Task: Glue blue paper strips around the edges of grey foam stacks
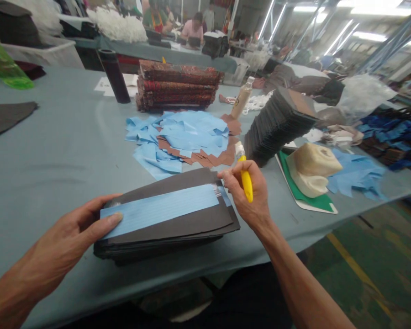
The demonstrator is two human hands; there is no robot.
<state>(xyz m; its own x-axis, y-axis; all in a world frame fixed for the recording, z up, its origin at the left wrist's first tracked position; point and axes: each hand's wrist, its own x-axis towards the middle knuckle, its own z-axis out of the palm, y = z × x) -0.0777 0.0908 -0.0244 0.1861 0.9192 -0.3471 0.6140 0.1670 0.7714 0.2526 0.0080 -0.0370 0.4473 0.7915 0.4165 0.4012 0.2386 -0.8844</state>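
Observation:
A stack of dark grey-brown sheets [178, 230] lies in front of me, with a light blue strip [164, 206] across its top piece. My left hand [85, 221] grips the stack's left end, thumb pressed on the strip and fingers at the far edge. In my right hand [249, 189] is a brush with a yellow handle [247, 183], its pale bristle end pointing up and away. That hand's thumb and forefinger are pinched at the stack's far right corner; whether they hold a sheet there is hard to see. Whitish marks show near the strip's right end.
Blue strips [192, 130] and brown pieces [205, 157] are heaped beyond the stack. Behind them stand a patterned bundle [178, 87], a dark flask [114, 77] and a bottle [242, 97]. Rightward are a tall dark pile [277, 123] and a cream container [311, 167] on a green board [292, 187].

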